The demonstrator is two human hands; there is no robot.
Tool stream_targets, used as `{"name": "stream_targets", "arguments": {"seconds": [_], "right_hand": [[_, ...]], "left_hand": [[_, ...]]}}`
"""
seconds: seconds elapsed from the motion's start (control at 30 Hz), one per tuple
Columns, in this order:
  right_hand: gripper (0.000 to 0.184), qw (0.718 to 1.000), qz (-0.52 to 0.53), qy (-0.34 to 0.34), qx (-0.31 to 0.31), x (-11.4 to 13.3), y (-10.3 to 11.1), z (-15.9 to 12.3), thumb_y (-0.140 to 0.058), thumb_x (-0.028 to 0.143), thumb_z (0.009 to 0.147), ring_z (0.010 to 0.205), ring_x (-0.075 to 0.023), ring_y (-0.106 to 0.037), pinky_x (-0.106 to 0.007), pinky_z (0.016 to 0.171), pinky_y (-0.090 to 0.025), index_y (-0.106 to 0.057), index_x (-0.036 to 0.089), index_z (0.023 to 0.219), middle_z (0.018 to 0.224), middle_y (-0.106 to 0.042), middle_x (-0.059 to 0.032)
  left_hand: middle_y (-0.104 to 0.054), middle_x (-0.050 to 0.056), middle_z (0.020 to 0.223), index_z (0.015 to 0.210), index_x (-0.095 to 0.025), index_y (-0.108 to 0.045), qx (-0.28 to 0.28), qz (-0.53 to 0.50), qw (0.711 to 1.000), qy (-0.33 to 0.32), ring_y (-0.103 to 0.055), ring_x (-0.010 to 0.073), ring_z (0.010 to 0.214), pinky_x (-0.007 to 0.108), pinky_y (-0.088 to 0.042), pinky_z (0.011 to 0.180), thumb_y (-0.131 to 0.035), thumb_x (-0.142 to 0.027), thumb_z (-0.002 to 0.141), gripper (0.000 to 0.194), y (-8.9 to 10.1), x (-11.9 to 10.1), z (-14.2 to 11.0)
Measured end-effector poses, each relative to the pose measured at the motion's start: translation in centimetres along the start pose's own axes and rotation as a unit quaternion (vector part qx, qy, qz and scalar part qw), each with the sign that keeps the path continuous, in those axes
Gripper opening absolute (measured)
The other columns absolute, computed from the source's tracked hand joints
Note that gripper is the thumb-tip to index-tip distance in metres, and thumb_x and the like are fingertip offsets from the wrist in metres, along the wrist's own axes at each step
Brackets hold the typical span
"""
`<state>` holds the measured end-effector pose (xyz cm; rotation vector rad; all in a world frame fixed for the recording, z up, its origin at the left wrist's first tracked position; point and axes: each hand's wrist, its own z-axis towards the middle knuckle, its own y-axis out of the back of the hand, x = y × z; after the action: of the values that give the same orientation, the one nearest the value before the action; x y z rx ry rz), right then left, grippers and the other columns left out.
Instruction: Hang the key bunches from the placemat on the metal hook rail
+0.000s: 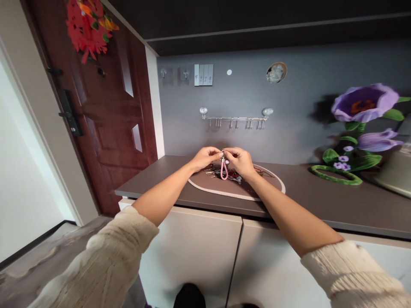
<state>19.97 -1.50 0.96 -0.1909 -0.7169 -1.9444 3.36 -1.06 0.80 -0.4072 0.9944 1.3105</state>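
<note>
Both of my hands meet over an oval brown mat [205, 187] on a dark countertop. My left hand [205, 157] and my right hand [239, 161] each pinch the top of a small key ring with a pink loop strap [224, 169] that hangs down between them. Under the hands a pile of keys and red-tagged key rings [233, 175] lies on the mat, partly hidden by my fingers.
A metal hook rail [235, 118] is fixed to the grey wall above the mat, with light switches [203, 75] higher up. Purple artificial flowers [359, 128] stand on the right. A dark red door [105, 107] is at the left. White cabinet doors sit below the countertop [353, 205].
</note>
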Motion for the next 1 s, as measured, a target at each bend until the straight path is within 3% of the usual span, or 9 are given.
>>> {"name": "stream_targets", "arguments": {"seconds": [0.37,0.7,0.9,1.0], "right_hand": [[0.033,0.989,0.124,-0.070,0.041,-0.2,-0.5,-0.1,-0.053,0.043,0.075,0.070,-0.0137,-0.058,-0.027,0.068,-0.044,-0.062,0.017,0.093,0.080,-0.066,-0.0044],[0.030,0.968,0.209,-0.138,0.033,-0.2,-0.4,0.1,-0.062,0.043,0.066,0.057,-0.0095,-0.048,-0.024,0.056,-0.039,-0.062,0.015,0.075,0.068,-0.060,-0.0014],[0.027,0.975,0.192,-0.112,0.032,0.4,-0.6,1.0,-0.061,0.042,0.066,0.067,-0.0128,-0.053,-0.028,0.069,-0.041,-0.059,0.016,0.071,0.071,-0.061,-0.0016],[0.025,0.982,0.162,-0.094,0.024,0.8,-0.8,2.4,-0.059,0.042,0.067,0.068,-0.0133,-0.053,-0.029,0.070,-0.041,-0.057,0.016,0.071,0.071,-0.060,-0.0017]], "left_hand": [[-0.059,0.001,0.071,0.076,-0.012,-0.058,-0.055,-0.081,0.995,0.020,-0.051,0.0081,0.063,0.022,-0.037,0.063,-0.065,-0.039,0.064,0.030,0.1,0.2,0.3],[-0.058,-0.001,0.069,0.077,-0.012,-0.058,-0.073,-0.103,0.992,0.008,-0.050,0.0074,0.062,0.021,-0.036,0.060,-0.065,-0.038,0.063,0.030,0.1,1.1,0.9],[-0.059,0.001,0.072,0.077,-0.012,-0.059,-0.103,-0.089,0.991,-0.016,-0.051,0.0087,0.066,0.023,-0.038,0.067,-0.064,-0.040,0.064,0.031,0.1,0.7,0.8],[-0.058,0.001,0.072,0.081,-0.013,-0.058,-0.144,-0.077,0.987,-0.011,-0.048,0.0078,0.062,0.021,-0.037,0.062,-0.061,-0.043,0.067,0.033,0.4,0.6,0.9]]}}
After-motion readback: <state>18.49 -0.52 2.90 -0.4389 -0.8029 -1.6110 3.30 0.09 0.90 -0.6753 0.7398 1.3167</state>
